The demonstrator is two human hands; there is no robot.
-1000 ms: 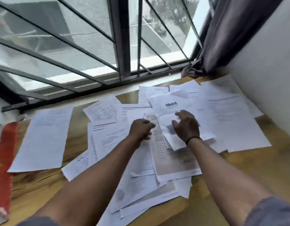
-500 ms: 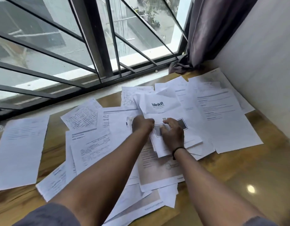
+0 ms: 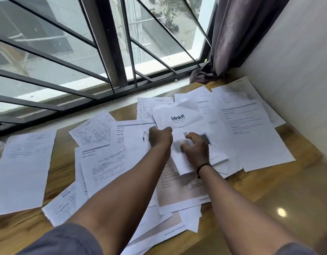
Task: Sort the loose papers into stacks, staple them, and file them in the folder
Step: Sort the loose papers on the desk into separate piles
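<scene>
Since half a second ago the right hand [image 3: 195, 150] is sliding slightly toward the person along the sheet, and the left hand [image 3: 160, 138] is closing up beside it; the view is also tilting toward the window. Right hand is resting fingers curled on the grey printed box of the blinkit sheet [image 3: 179, 119], thumb tucked at its edge, apparently pinching the small stack under it. Left hand is fisting on that sheet's left edge, just beside the right; the exact finger grip is hidden. The sheet is lying directly under both hands, long axis running from the person toward the window, logo end pointing away from the wrists. Step in hand, by my read: still sorting, pulling one set out of the pile; nothing stapled, no stapler or folder in view. Next move is probably calling for lifting this bundle free without dragging the loose papers [image 3: 104, 162] overlapping left of the left hand, then squaring its edges. More sheets are fanning out right of the right hand [image 3: 251, 135], and one separate sheet [image 3: 24, 172] is sitting far left on the wooden table [image 3: 297, 181].
</scene>
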